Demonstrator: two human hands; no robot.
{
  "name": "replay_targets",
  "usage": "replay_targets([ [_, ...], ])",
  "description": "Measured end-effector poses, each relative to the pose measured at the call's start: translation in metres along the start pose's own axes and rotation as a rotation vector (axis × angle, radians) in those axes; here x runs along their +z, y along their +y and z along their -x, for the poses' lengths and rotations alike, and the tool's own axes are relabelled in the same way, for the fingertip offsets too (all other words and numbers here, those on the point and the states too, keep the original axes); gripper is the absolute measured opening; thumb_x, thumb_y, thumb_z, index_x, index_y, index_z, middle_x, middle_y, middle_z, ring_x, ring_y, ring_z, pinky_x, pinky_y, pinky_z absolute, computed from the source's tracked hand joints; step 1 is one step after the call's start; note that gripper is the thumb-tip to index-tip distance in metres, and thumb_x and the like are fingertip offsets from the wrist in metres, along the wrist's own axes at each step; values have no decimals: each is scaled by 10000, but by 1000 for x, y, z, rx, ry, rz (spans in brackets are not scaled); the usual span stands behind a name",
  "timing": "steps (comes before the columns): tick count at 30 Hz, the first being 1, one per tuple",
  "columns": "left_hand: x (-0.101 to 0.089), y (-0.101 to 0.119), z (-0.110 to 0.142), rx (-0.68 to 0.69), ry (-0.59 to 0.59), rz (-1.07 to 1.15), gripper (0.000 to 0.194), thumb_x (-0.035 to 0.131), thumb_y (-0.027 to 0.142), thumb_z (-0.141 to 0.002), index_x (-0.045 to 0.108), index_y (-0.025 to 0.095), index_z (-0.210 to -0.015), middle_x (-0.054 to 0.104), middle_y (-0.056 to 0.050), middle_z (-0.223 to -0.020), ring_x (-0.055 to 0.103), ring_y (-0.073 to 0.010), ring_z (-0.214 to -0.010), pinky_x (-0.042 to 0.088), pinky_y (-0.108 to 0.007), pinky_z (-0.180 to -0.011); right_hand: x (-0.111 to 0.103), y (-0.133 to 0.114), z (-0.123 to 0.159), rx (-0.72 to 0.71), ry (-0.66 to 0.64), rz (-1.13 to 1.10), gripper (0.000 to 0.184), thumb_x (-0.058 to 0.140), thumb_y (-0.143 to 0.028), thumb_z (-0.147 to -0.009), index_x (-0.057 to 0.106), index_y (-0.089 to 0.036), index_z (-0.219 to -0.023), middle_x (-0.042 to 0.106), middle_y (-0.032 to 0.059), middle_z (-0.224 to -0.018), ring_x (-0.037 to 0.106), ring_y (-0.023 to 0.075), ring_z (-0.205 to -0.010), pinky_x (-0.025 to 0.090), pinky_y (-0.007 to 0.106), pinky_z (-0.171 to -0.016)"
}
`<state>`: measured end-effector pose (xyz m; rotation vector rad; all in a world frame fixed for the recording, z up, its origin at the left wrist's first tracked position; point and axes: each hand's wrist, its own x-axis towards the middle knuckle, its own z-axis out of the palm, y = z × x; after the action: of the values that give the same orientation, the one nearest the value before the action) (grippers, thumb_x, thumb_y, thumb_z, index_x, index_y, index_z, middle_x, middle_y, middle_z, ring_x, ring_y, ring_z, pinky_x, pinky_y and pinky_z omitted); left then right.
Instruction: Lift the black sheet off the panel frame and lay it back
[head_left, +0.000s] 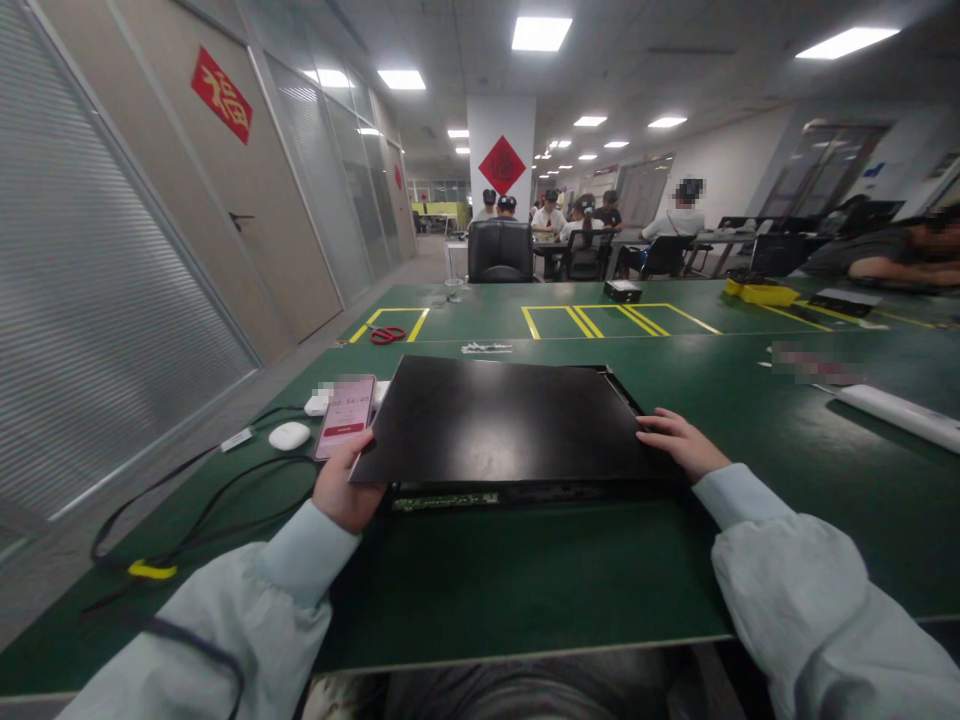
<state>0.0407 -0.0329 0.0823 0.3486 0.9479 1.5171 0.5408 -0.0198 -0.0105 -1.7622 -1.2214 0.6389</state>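
A flat, glossy black panel [495, 420], which looks like a display screen, is tilted above a black frame [621, 388] on the green table. Under the panel's near edge, a strip of green circuit board [446, 502] shows. My left hand [351, 485] grips the panel's left edge near its front corner, thumb on top and the other fingers partly hidden below. At the right edge, my right hand [684, 445] holds the panel with fingertips on its side; its thumb is hidden. The panel covers most of the frame's inside.
Left of the panel lie a phone [346, 415], a white case [289, 436] and a black strap [202, 510]. Red-handled scissors [388, 336], small white pieces [486, 348] and yellow tape lines lie beyond. A white bar [904, 418] and yellow tray [761, 292] are at right. People sit behind.
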Motion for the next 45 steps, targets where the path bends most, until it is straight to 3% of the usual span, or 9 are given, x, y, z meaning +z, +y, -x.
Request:
replay_targets([
  [3,-1,-3,-2,-7,24,-28,309,526,30,-902,760,138,-1074,717,-3,-631,639,-142,-488,545,-205,-501,0,0,-1,28,-24,7,485,904,-502,-557,877,-274,-984,554,127,-1575,448,405,-1514,336,502,-1260],
  [8,-10,-10,-12,62,-112,-58,169,607,57,-899,749,144,-871,767,-20,-766,706,-131,-651,594,-194,-642,0,2,-4,50,-45,-57,493,893,-482,-559,869,-287,-1011,561,123,-1577,423,426,-1530,333,562,-1251],
  [13,-18,-13,-20,33,-250,-149,97,738,133,-869,783,136,-954,804,-57,-917,748,-182,-812,628,-253,-759,0,2,-4,50,-44,-66,469,897,-437,-535,861,-285,-977,573,135,-1559,394,429,-1550,300,573,-1271],
  [24,-18,-18,-23,48,-290,-258,308,785,172,-831,804,151,-1137,822,-107,-1172,747,-296,-1145,623,-350,-937,-2,8,-8,54,-42,-18,552,918,-456,-514,858,-245,-1021,524,150,-1616,426,414,-1535,332,511,-1266],
  [30,-18,-19,-27,7,-233,-274,310,758,106,-825,820,158,-1124,842,-107,-1103,769,-291,-1094,623,-319,-863,-1,17,-13,55,-2,0,529,937,-471,-503,863,-268,-987,557,121,-1593,477,422,-1496,376,517,-1246],
  [37,-12,-22,-28,-12,-166,-311,304,699,89,-867,822,202,-1121,851,-79,-997,788,-266,-986,614,-298,-756,-2,19,-17,86,1,-13,493,914,-443,-514,856,-256,-966,571,136,-1581,429,433,-1530,324,536,-1279],
  [45,-16,-27,-37,-31,-194,-269,298,768,77,-806,824,189,-1077,842,-84,-921,799,-304,-903,607,-322,-676,-2,22,-18,95,14,-38,406,880,-435,-536,844,-281,-910,590,131,-1560,414,439,-1540,312,553,-1285],
])
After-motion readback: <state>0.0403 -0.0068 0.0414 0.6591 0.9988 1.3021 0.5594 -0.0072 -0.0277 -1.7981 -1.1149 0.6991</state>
